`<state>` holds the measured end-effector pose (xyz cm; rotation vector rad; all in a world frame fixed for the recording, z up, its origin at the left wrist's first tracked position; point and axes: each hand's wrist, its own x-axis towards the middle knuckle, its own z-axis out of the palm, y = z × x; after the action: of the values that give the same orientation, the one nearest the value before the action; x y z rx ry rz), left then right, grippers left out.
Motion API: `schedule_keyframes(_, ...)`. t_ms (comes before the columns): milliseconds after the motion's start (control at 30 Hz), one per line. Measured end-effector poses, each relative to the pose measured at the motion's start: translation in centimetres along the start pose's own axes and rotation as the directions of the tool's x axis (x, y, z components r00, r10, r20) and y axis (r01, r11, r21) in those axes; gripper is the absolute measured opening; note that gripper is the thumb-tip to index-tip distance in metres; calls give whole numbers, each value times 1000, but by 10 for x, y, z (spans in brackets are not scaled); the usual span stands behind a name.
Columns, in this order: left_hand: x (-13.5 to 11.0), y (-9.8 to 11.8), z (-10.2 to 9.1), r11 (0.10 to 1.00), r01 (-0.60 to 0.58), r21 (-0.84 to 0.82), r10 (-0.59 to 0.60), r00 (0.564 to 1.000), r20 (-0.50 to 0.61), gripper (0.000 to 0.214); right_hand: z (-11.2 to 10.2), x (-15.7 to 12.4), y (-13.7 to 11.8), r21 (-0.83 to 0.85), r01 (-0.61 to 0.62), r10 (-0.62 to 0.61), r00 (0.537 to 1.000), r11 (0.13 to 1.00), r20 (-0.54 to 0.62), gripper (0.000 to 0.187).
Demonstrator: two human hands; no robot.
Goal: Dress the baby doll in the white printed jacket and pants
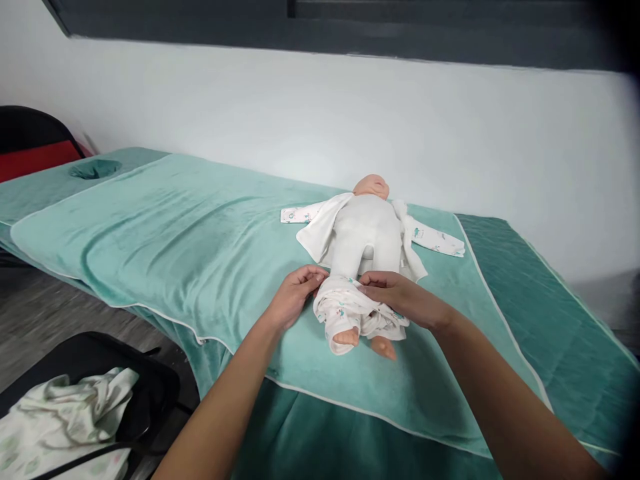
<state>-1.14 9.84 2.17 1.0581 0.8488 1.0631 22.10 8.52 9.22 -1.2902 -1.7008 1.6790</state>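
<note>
A baby doll [369,227] with a white cloth body lies on its back, its head toward the wall and its feet toward me. Its arms are in the sleeves of an open white printed jacket [316,235], spread to both sides. White printed baby pants [345,301] are bunched around its lower legs, with both feet showing below the cuffs. My left hand [296,293] pinches the pants' edge on the left side. Between the legs, the fingers of my right hand [400,293] are closed on the waistband; its fingertips are partly hidden by the fabric.
The doll lies on a light green blanket [165,227] over a massage bed with a face hole [95,169]. A darker green cover [550,293] shows at right. At lower left, a patterned cloth [65,420] rests on a black chair [145,380]. A white wall [250,113] stands behind.
</note>
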Motion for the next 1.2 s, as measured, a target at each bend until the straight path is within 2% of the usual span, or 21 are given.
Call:
schedule_keyframes(167, 0, 0, -2, 1000, -14, 13, 14, 1000, 8, 23, 0, 1, -3, -38, -12, 10, 999, 999, -41, 49)
schedule_keyframes(400, -3, 2, -4, 998, -25, 56, 22, 999, 48, 30, -2, -1, -10, -234, -27, 51, 994, 972, 96, 46)
schedule_keyframes(533, -4, 3, -6, 995, -35, 92, 25, 994, 110, 28, -2, -2, -11, -214, -9, 39, 990, 977, 136, 43)
schedule_keyframes(767, -8, 7, -8, 978, -94, 186, 55, 977, 204, 26, -2, 1, -1, -136, 70, -55, 992, 988, 112, 38)
schedule_keyframes(1033, -8, 10, -9, 951, -146, 272, 64, 955, 290, 21, 1, -3, 11, -209, 111, -115, 993, 971, -8, 34)
schedule_keyframes(1200, -12, 7, -4, 914, -261, 309, 203, 957, 208, 13, 5, -7, 11, -432, 98, -202, 958, 897, -202, 29)
